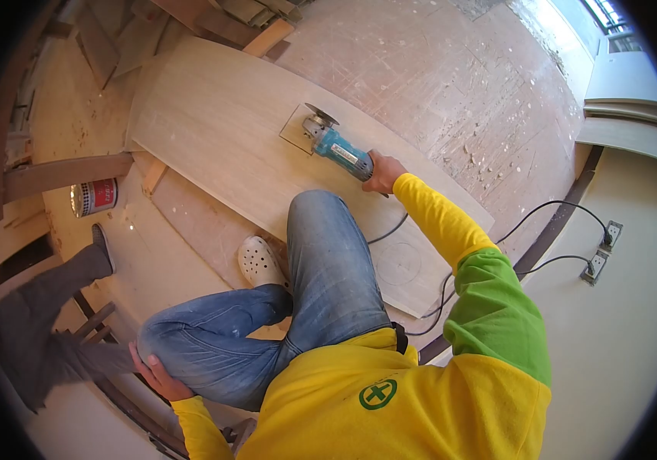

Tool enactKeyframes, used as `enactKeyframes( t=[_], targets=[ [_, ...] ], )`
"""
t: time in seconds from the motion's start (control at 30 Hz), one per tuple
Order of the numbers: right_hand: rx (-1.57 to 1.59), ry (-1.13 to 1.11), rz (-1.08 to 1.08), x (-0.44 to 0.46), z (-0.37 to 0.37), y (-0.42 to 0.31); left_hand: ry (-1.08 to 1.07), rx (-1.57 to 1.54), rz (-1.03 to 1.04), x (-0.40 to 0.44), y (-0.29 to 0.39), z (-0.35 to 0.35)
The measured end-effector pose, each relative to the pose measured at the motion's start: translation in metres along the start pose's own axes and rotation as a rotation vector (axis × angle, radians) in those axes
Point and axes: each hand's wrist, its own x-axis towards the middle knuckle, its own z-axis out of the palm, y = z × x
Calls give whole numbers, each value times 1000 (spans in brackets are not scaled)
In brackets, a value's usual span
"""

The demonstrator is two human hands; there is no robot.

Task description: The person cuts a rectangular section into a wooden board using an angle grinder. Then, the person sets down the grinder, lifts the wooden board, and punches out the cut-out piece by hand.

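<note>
My right hand (pixel 383 172) is wrapped around the rear of a teal angle grinder (pixel 344 156). The grinder's disc (pixel 321 115) stands over a small square outline (pixel 295 132) marked on a large pale wooden board (pixel 221 115). Whether the disc spins or touches the wood, I cannot tell. A faint round outline (pixel 399 264) shows on the board's near end. Low on the left, my left hand (pixel 157 375) lies on my bent knee with its fingers stretched, holding nothing.
Black cords (pixel 555 202) run to wall outlets (pixel 603 254) on the right. A paint can (pixel 94 197) sits under a wooden beam (pixel 68 175). Another person's legs (pixel 52 295) are at the left. Wood offcuts (pixel 263 17) lie at the back; debris (pixel 489 126) dots the floor.
</note>
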Motion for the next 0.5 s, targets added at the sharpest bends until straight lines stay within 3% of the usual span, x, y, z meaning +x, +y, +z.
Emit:
enactKeyframes(
  t=[0.5],
  targets=[
    [10, 4, -25, 14, 4, -4, -1, -43, -5, -1, 3, 2]
  ],
)
